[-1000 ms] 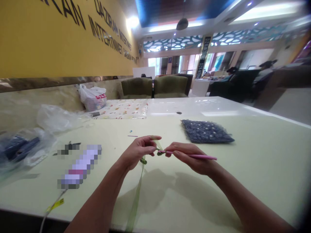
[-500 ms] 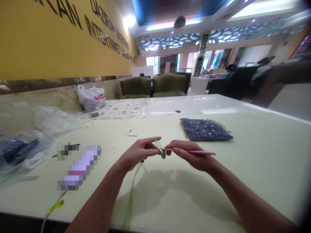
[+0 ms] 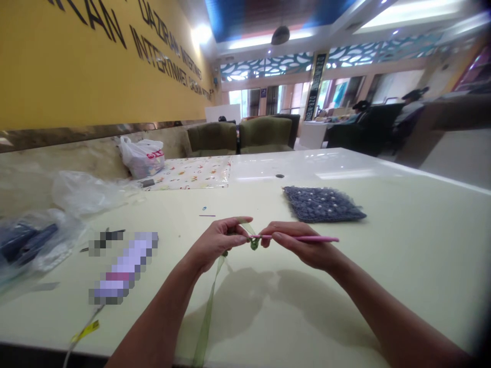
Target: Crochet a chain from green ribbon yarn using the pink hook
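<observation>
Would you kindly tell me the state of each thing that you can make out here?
left hand: fingers closed on green ribbon
right hand: fingers closed around pink hook
pink hook: nearly level, at the green stitches
green ribbon: hanging below the left hand
blue-grey knitted piece: lying flat
white bag: upright, filled

L hand (image 3: pixel 218 243) & R hand (image 3: pixel 299 243) both bare, w/ slim fingers (image 3: pixel 238 239). L forearm (image 3: pixel 163 306) & R forearm (image 3: pixel 383 304) bare too, tapering twd hands; finer skin detail too blurred to tell.
</observation>
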{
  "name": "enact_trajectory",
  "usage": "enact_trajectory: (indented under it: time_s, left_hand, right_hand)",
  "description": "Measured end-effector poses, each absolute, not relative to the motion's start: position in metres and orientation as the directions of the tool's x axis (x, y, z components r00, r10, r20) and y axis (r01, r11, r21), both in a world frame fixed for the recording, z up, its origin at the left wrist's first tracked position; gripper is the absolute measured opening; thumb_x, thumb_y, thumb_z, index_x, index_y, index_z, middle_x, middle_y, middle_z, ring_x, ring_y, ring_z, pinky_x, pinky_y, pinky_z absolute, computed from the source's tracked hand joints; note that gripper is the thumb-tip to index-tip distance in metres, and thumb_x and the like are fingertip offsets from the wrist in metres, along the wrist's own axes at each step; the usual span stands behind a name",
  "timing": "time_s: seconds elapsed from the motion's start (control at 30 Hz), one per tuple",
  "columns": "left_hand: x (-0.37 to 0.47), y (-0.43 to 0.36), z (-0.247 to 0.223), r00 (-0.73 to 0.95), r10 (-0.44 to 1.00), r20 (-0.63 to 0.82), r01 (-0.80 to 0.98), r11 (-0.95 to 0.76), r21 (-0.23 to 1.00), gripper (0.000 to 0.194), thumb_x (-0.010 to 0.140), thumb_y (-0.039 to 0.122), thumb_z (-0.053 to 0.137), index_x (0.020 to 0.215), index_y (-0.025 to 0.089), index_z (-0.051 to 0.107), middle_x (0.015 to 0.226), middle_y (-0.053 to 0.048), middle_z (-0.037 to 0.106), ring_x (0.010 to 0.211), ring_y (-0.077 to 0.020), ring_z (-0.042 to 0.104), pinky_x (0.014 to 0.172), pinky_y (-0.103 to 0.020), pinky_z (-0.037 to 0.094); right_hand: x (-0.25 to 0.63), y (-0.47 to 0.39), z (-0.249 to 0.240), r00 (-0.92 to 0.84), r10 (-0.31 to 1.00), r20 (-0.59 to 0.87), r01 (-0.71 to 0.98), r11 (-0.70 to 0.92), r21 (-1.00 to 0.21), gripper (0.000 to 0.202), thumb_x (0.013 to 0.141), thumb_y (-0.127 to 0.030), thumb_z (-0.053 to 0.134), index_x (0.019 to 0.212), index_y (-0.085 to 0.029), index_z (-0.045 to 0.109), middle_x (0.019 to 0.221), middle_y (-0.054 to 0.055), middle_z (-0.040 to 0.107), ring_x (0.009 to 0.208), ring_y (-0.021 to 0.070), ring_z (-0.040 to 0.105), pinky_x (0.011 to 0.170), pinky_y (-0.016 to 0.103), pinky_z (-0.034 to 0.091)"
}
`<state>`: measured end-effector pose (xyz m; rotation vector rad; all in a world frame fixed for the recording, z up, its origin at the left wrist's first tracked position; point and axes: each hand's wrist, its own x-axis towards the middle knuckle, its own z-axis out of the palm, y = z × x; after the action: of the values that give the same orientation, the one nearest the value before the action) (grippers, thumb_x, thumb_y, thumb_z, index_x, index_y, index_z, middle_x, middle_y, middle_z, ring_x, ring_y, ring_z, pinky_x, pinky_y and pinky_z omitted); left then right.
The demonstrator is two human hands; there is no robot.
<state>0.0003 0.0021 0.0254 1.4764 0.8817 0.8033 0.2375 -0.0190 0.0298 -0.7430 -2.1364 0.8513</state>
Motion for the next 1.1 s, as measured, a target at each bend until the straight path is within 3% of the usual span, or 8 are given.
enact_trajectory:
  time_s: [0.3, 0.53, 0.77, 1.1]
  left_hand:
    - [0.005, -0.002, 0.026, 0.426, 0.903, 0.056, 0.097, -0.107, 0.989, 0.046, 0.076, 0.023, 0.069, 0.122, 0.021, 0.064, 0.085, -0.002, 0.064, 0.074, -0.0117, 0.051, 0.060, -0.024, 0.033]
    - [0.011, -0.005, 0.031, 0.361, 0.922, 0.137, 0.181, -0.214, 0.960, 0.041, 0.076, 0.018, 0.064, 0.117, 0.017, 0.065, 0.079, -0.001, 0.063, 0.066, -0.0100, 0.047, 0.060, -0.025, 0.036]
    - [0.013, -0.008, 0.034, 0.351, 0.934, 0.072, 0.185, -0.145, 0.972, 0.042, 0.075, 0.023, 0.065, 0.117, 0.019, 0.064, 0.080, -0.001, 0.060, 0.063, -0.0103, 0.047, 0.051, -0.022, 0.037]
    - [0.015, -0.006, 0.028, 0.399, 0.917, 0.026, 0.101, -0.073, 0.992, 0.047, 0.078, 0.027, 0.067, 0.124, 0.021, 0.060, 0.086, -0.001, 0.061, 0.072, -0.0115, 0.050, 0.056, -0.023, 0.036]
  right_hand:
    - [0.239, -0.017, 0.029, -0.609, 0.702, 0.370, 0.256, 0.615, -0.745, 0.030, 0.099, -0.033, 0.042, 0.103, -0.017, 0.067, 0.093, 0.007, 0.069, 0.086, 0.0163, 0.063, 0.076, 0.029, 0.049]
    - [0.241, -0.015, 0.030, -0.611, 0.705, 0.360, 0.274, 0.615, -0.740, 0.030, 0.099, -0.031, 0.041, 0.102, -0.016, 0.067, 0.093, 0.007, 0.069, 0.084, 0.0156, 0.063, 0.075, 0.028, 0.049]
    - [0.241, -0.015, 0.029, -0.588, 0.704, 0.398, 0.232, 0.619, -0.750, 0.030, 0.100, -0.030, 0.042, 0.104, -0.016, 0.068, 0.091, 0.007, 0.069, 0.085, 0.0161, 0.062, 0.075, 0.030, 0.049]
    - [0.237, -0.014, 0.027, -0.556, 0.730, 0.399, 0.248, 0.603, -0.758, 0.029, 0.099, -0.029, 0.043, 0.100, -0.016, 0.068, 0.087, 0.006, 0.066, 0.078, 0.0143, 0.060, 0.071, 0.028, 0.046]
